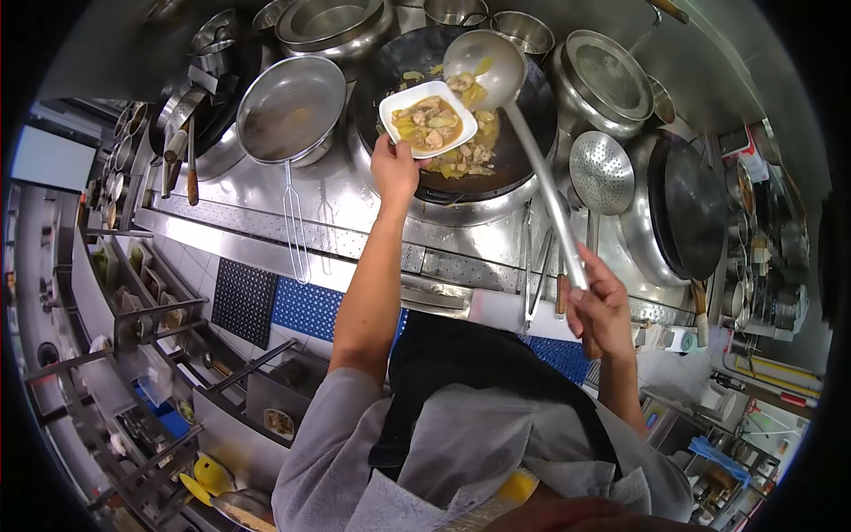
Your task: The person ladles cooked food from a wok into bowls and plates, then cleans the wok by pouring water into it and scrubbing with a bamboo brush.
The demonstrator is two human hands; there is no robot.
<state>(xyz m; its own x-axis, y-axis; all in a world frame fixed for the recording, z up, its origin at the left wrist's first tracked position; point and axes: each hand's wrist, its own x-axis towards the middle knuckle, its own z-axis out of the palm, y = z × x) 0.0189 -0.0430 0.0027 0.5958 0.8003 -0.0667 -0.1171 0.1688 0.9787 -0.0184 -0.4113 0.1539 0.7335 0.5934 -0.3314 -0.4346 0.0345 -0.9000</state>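
Observation:
My left hand (396, 168) grips the near-left edge of a white square bowl (387, 108), holding it over a large dark wok (523, 146). Pieces of meat and greenish-yellow vegetable in brown sauce fill the bowl. Closed round the long handle of a steel ladle (486, 64) is my right hand (601, 300). The ladle's round head is over the wok, just beyond the bowl's far right corner, with some food at its lip. More of the same food (470, 160) lies in the wok, partly hidden behind the bowl.
Left of the wok, a fine-mesh strainer (292, 111) rests on a pot. A perforated skimmer (601, 173) lies to the right, near another dark wok (696, 208). Tongs (534, 275) lie at the stove's front edge. Several steel pots and a lidded pot (610, 75) stand behind.

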